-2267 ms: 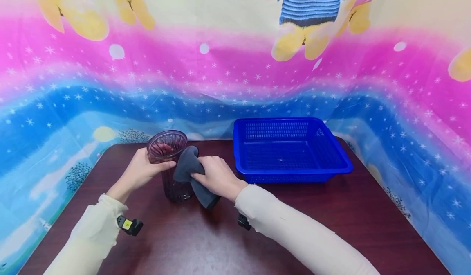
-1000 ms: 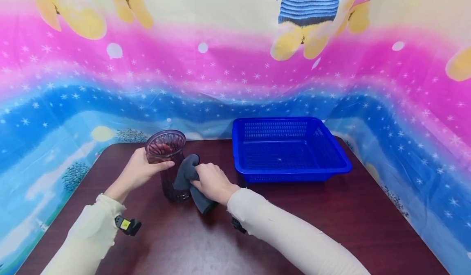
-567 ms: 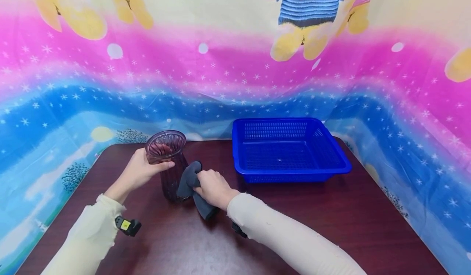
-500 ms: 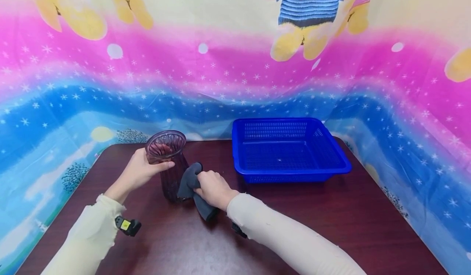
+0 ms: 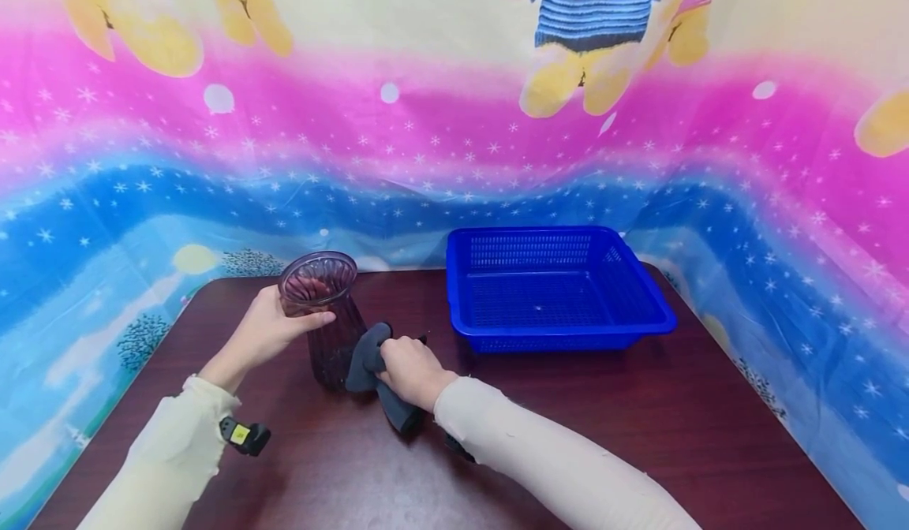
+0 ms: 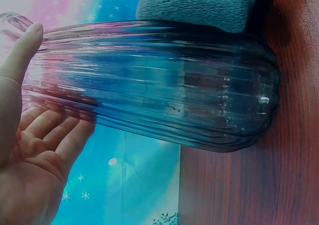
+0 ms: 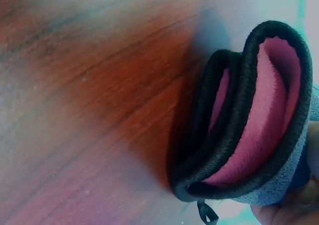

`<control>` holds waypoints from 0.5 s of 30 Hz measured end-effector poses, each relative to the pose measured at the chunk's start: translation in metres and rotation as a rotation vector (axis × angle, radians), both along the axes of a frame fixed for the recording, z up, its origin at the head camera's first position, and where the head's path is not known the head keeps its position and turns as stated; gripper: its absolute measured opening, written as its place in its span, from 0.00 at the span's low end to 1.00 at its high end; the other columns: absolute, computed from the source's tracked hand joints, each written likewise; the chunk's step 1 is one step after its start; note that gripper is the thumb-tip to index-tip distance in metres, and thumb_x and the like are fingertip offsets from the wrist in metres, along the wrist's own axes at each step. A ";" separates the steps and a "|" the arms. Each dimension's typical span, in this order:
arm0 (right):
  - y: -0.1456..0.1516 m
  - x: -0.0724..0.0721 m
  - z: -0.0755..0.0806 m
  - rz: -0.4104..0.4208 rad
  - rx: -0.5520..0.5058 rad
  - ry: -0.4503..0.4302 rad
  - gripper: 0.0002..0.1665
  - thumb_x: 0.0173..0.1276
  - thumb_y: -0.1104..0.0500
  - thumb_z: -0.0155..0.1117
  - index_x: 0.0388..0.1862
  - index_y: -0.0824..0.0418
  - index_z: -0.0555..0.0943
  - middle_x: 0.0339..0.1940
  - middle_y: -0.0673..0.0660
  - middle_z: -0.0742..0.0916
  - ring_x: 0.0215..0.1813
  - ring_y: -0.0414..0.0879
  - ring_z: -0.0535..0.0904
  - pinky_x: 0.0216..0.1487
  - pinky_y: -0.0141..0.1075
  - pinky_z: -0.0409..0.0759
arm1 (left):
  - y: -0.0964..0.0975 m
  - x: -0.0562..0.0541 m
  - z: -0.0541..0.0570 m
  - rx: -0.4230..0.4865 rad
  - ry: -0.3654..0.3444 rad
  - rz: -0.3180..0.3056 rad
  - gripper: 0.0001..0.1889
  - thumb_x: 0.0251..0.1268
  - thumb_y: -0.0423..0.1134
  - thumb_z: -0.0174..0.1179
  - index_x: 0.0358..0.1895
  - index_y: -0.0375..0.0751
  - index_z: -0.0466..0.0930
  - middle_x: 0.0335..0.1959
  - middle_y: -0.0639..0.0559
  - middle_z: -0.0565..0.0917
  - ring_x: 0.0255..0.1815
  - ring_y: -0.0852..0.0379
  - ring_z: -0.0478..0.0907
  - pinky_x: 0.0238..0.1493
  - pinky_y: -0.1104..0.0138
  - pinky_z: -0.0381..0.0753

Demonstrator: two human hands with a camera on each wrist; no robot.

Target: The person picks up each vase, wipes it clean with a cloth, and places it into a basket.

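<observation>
The purple glass vase (image 5: 334, 347) is toward ten o'clock over the brown table (image 5: 568, 427), leaning with its mouth toward eleven; whether its base touches the wood cannot be told. The left hand (image 5: 273, 326) grips its neck from nine o'clock, fingers curled round it. At the vase's four o'clock, a grey cloth (image 5: 366, 363) lies against its lower wall, pinched in the bent fingers of the right hand (image 5: 413, 371). The blue basket (image 5: 561, 331) stands toward one o'clock on the table, before a patterned curtain (image 5: 426, 143).
</observation>
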State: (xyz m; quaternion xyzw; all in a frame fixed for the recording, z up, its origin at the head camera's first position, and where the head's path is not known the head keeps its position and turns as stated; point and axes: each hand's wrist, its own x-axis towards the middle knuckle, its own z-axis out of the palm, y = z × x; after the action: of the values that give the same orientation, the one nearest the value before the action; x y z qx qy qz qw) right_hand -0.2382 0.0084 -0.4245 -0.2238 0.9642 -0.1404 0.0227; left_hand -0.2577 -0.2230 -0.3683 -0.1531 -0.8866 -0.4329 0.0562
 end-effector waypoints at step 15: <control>-0.002 0.005 -0.010 0.010 0.075 0.050 0.07 0.66 0.54 0.72 0.37 0.56 0.88 0.33 0.56 0.91 0.32 0.46 0.87 0.30 0.38 0.84 | 0.000 0.000 0.000 -0.016 0.016 0.002 0.24 0.62 0.49 0.72 0.58 0.42 0.82 0.51 0.43 0.89 0.44 0.77 0.80 0.48 0.75 0.80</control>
State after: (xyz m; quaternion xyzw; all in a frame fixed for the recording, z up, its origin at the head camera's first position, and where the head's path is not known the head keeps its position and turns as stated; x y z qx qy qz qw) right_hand -0.2330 0.0060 -0.4344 -0.2312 0.9679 -0.0981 0.0077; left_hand -0.2579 -0.2233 -0.3679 -0.1560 -0.8898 -0.4243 0.0624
